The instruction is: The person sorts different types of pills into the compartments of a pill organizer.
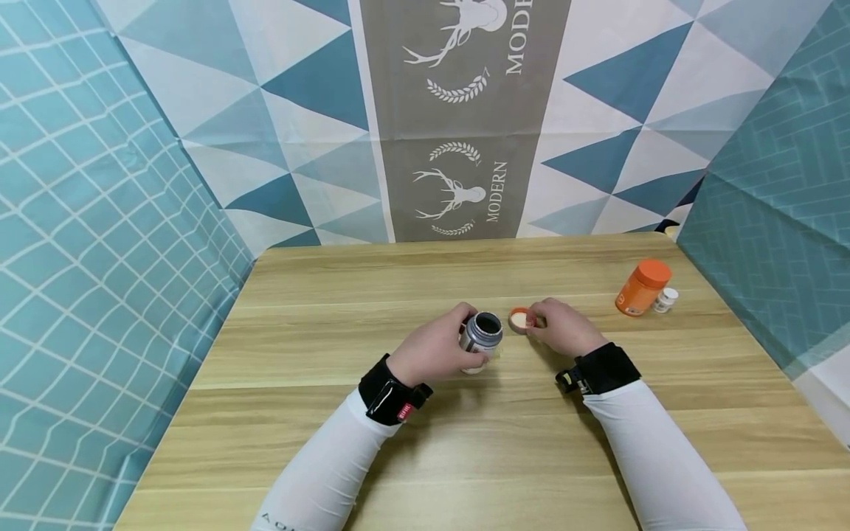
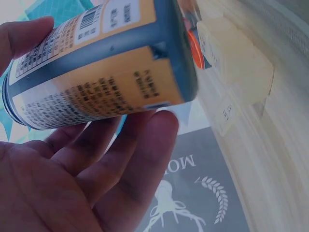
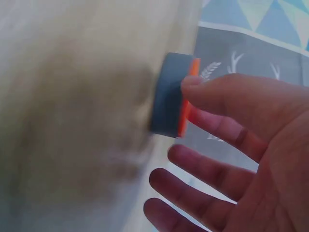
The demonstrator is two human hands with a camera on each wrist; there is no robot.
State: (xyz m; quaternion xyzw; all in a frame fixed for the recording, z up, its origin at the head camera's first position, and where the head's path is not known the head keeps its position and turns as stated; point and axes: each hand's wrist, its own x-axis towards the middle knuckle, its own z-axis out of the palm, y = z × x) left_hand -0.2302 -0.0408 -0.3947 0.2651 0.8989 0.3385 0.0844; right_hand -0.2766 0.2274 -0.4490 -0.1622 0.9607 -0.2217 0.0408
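My left hand (image 1: 441,343) grips a dark grey bottle (image 1: 479,339), thumb on one side and fingers on the other. The bottle has no cap on and its dark mouth faces up. Its orange label with black print (image 2: 96,92) shows in the left wrist view. Just right of it, a round grey cap (image 3: 170,94) lies with its orange rim and pale inside (image 1: 519,319) upward. My right hand (image 1: 566,328) pinches the cap's edge between thumb and index finger. The other fingers of that hand are spread loosely.
At the table's right side stands an orange jar (image 1: 642,287) with an orange lid, and a small white bottle (image 1: 665,299) beside it. A pale yellow, see-through piece (image 2: 241,63) shows near the bottle's base. Patterned cloth (image 1: 451,147) hangs behind the wooden table (image 1: 319,317).
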